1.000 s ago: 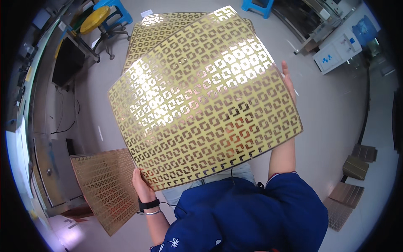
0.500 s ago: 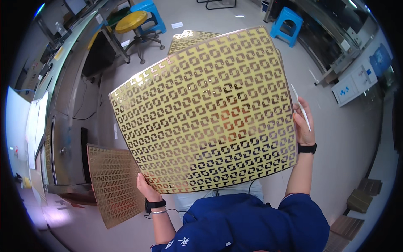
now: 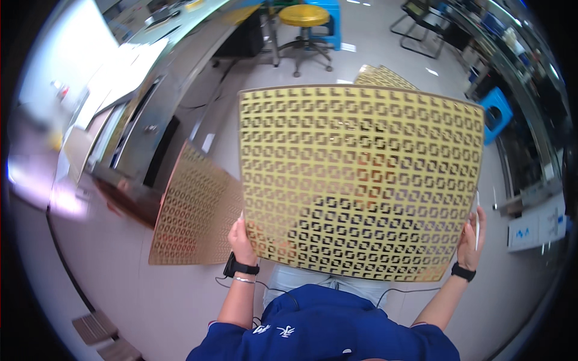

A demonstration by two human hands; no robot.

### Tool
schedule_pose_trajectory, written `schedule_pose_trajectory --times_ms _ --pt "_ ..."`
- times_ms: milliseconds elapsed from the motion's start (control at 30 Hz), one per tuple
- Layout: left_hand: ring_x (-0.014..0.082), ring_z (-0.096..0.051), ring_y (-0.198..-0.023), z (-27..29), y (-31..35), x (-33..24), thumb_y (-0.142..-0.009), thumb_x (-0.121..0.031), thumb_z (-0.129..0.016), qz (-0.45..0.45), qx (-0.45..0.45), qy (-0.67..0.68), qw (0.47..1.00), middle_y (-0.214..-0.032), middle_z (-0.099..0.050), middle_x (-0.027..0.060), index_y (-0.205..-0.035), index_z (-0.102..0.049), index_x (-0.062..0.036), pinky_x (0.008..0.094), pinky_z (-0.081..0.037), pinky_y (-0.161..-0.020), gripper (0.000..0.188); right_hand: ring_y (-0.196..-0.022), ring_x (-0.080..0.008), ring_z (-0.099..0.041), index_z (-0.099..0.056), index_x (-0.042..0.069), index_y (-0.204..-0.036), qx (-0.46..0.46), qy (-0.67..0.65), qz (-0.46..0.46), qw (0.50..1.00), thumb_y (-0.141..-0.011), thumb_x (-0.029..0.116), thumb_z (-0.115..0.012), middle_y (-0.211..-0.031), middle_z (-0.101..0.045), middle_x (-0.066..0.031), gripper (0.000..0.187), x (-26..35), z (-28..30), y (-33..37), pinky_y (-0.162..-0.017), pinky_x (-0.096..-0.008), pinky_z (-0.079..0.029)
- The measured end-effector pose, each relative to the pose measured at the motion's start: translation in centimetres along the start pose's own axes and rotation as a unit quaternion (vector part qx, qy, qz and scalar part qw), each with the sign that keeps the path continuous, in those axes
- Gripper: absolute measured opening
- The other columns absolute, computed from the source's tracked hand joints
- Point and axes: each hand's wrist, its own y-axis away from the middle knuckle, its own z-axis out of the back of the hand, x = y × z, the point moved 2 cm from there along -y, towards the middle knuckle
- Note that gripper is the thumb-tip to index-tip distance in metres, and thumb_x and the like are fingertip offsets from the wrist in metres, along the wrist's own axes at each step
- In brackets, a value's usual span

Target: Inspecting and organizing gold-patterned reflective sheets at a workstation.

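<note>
A large yellow circuit board panel (image 3: pixel 361 180), covered in rows of L-shaped copper pads, is held up in front of my body. Its left edge, near the lower corner, is gripped by my left hand (image 3: pixel 242 245), thumb on the front face. My right hand (image 3: pixel 469 243) closes on the lower right edge and also keeps a thin white pen-like stick (image 3: pixel 477 228) against its fingers. The fingers behind the panel are hidden. To the left, a second, copper-coloured patterned panel (image 3: pixel 195 219) stands tilted beside the bench, partly covered by the held one.
Behind the held panel more patterned panels (image 3: pixel 385 77) show. A metal bench (image 3: pixel 141 126) runs along the left. A yellow round stool (image 3: pixel 304 17) and a blue stool (image 3: pixel 497 114) stand farther off, with a black chair (image 3: pixel 418 27). A cable (image 3: pixel 409 290) crosses near my waist.
The view has swung to the left. The held panel, tilted with its right side higher before, is now nearly level and appears farther right. Both hands keep their hold.
</note>
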Motion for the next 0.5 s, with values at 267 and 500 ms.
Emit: schedule_pose_trajectory --times_ms 267,500 --pt "0.0105 -0.059 -0.078 2.1 -0.7 1.6 -0.097 -0.023 -0.041 0.069 0.027 -0.004 0.997 -0.09 -0.064 0.0042 -0.095 -0.06 0.0007 0.0247 -0.047 -0.072 0.031 -0.113 -0.0187 -0.052 -0.03 -0.003 -0.136 0.125 -0.038 -0.042 0.991 -0.094 0.018 -0.045 -0.129 -0.047 -0.0157 0.049 0.9 -3.0 -3.6 -0.093 -0.0299 -0.045" --pt "0.01 -0.06 -0.084 4.9 -2.6 4.4 -0.098 -0.027 -0.042 0.108 0.062 -0.004 0.992 -0.098 -0.064 0.0061 -0.108 -0.058 0.0037 0.0247 -0.047 -0.077 0.036 -0.099 -0.0205 -0.06 -0.04 -0.005 -0.125 0.201 0.016 -0.131 0.971 -0.094 0.018 -0.046 -0.117 -0.055 -0.0156 0.039 2.0 -9.6 -6.5 -0.081 -0.031 -0.051"
